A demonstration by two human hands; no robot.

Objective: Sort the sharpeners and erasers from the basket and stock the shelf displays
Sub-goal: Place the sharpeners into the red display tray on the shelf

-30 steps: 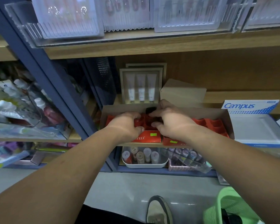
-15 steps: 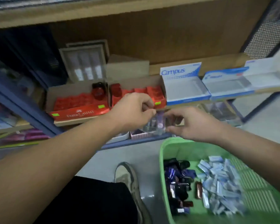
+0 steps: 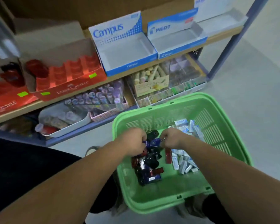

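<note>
Sideways, blue sharpener (image 3: 153, 141) over green basket (image 3: 181, 98)

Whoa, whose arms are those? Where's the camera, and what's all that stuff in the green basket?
Those arms belong to a person wearing a camera on their head, so you see what they see, looking down. The left hand and right hand reach into the green basket. Inside it are dark sharpeners in one pile and little white-and-blue erasers in another. Both hands have their fingers curled, pinching sharpeners; it's too blurry to count them. Behind the basket, on a wooden shelf, stand a red tray, a Campus box and a Pilot box.
</note>
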